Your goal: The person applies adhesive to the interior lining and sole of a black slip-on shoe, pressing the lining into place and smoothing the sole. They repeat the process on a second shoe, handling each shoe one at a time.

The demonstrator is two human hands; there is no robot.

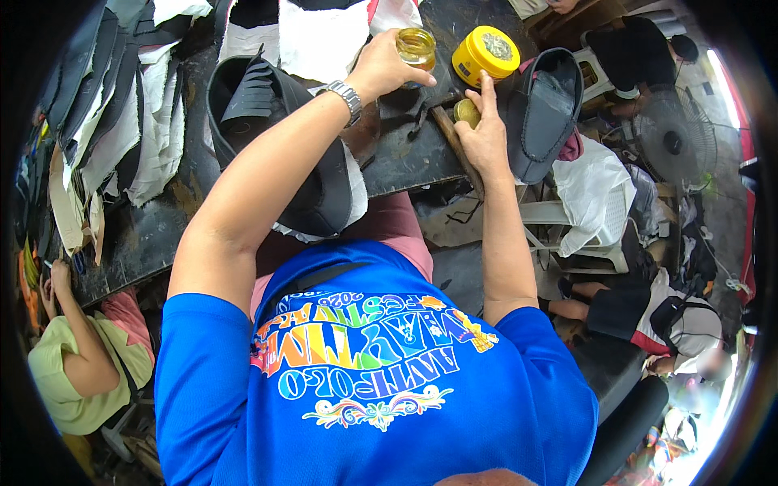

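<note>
My left hand (pixel 382 66) is closed around a small open glass jar (pixel 416 50) with amber contents, above the dark worktable (pixel 397 166). In the fingers of my right hand (pixel 488 139) is a round yellowish lid (pixel 465 112), apart from the jar. Just beyond those fingers stands a yellow plastic tub (pixel 476 61) with greyish stuff on its top. A wooden bar (pixel 454 144) lies by my right hand. To its right sits a black shoe upper (pixel 541 121). Beneath my left forearm lie more black shoe pieces (pixel 320 198), partly hidden by the arm.
Stacked black and white cut pieces (pixel 150 121) cover the table's left side. A white plastic stool (pixel 600 215) with a white sheet stands at right, near a fan (pixel 673 142). A person in yellow-green (pixel 77 364) sits at lower left; other people are at right.
</note>
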